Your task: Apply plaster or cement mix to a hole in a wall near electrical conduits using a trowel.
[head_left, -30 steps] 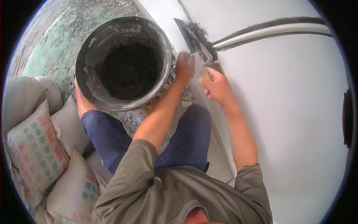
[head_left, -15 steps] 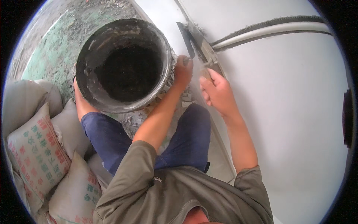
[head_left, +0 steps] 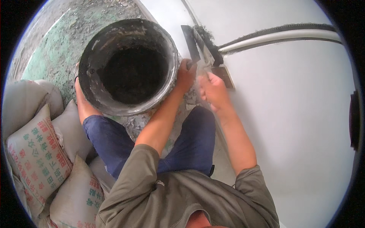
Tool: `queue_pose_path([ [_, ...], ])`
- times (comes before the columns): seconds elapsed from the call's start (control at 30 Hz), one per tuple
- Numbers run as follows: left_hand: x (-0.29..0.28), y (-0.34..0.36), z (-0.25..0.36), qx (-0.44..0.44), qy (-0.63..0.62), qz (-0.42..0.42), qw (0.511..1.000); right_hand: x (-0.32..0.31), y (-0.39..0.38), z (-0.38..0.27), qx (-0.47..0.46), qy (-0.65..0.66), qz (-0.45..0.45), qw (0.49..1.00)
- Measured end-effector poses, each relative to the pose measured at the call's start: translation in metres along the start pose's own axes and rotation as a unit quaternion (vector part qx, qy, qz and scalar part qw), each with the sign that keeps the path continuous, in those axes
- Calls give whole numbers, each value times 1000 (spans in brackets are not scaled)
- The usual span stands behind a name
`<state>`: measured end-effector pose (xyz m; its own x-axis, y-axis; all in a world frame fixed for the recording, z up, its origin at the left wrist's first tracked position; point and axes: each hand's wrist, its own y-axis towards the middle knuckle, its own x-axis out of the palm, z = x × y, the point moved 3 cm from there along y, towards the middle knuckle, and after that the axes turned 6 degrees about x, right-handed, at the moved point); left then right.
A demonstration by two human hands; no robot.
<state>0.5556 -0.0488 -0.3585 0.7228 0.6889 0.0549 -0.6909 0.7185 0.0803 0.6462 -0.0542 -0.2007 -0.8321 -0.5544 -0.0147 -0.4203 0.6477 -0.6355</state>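
Observation:
My left hand (head_left: 186, 76) is closed on a scraper, whose dark flat blade (head_left: 190, 42) points away from me in front of the wall. Close beside it, my right hand (head_left: 216, 91) grips a trowel with a flat metal blade (head_left: 224, 77); its handle is mostly covered by my fingers. Dark wet mortar (head_left: 207, 37) sits between the two blades. Whether it lies on the trowel, the scraper or both I cannot tell. A large black bucket (head_left: 86, 72) stands at my left forearm, with dark mortar (head_left: 133, 75) inside.
A white pipe (head_left: 281, 36) runs along a rough-edged groove in the white wall (head_left: 289, 114) at right. Stacked printed sacks (head_left: 40, 152) lie at left. Rubble and dust cover the green-tinted floor (head_left: 57, 45). Broken bits lie beside the bucket.
My right hand has moved slightly left and toward me, turning the trowel so its blade end shows below the mortar. The scraper has shifted slightly nearer and right.

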Motion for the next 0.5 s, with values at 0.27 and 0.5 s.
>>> queue_pose_path([
  [0.27,-3,-1,15,-101,-73,-27,992,3,-25,-29,28,-46,-8,999],
  [0.5,3,-4,-25,-51,-83,-44,994,20,21,-23,-8,5,-31,999],
])
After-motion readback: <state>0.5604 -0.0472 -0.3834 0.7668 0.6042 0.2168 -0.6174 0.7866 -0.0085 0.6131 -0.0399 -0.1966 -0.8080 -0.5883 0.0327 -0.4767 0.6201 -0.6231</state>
